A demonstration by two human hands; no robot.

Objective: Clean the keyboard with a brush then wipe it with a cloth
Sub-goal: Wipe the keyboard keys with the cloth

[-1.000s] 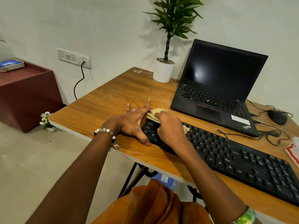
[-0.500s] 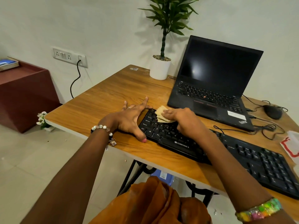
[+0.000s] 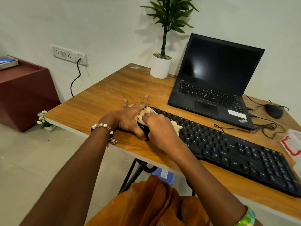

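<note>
A long black keyboard (image 3: 228,147) lies slantwise along the front of the wooden table (image 3: 101,101). A small beige cloth (image 3: 147,112) sits bunched on the keyboard's left end. My right hand (image 3: 160,129) presses down on the cloth there, fingers curled over it. My left hand (image 3: 130,118) holds the keyboard's left edge, thumb at the near corner and fingers spread on the table behind it. No brush is in view.
An open black laptop (image 3: 215,82) stands just behind the keyboard. A potted plant in a white pot (image 3: 160,66) is at the table's back. A mouse (image 3: 274,110) and loose cables lie at the right, beside a white container (image 3: 293,144) with red markings.
My right hand drew the cloth back toward the keyboard's near left corner after sweeping up to its far left edge. The left hand stayed at the keyboard's left end.
</note>
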